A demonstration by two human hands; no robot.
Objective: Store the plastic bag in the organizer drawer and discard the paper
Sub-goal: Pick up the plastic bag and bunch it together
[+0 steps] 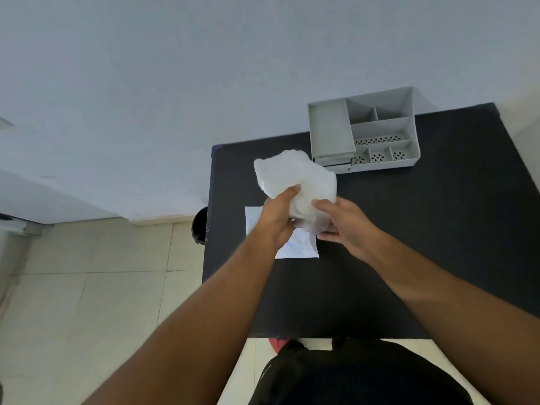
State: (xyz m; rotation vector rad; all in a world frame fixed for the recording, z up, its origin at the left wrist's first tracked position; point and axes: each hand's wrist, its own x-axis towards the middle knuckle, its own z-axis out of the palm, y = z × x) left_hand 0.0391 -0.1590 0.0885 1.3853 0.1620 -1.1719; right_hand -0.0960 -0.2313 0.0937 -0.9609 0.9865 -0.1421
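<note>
Above black table (pixel 409 229), plastic bag (pixel 295 176) in left hand (pixel 277 217) and right hand (pixel 344 226)

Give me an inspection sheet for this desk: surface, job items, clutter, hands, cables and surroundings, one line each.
Surface: black table, matte, with the job's things on its far half.
Job's things: crumpled plastic bag held up above the table; paper flat on the table beneath the hands; grey organizer at the far right, compartments look empty; its drawer at the near left corner, whether pulled out cannot be told.
Clutter: nothing seen.
Hands: left hand and right hand both grip the bag's lower part.
Cables: nothing seen.
Surroundings: dark round object on the floor by the table's left edge, possibly a bin; pale wall behind.
</note>
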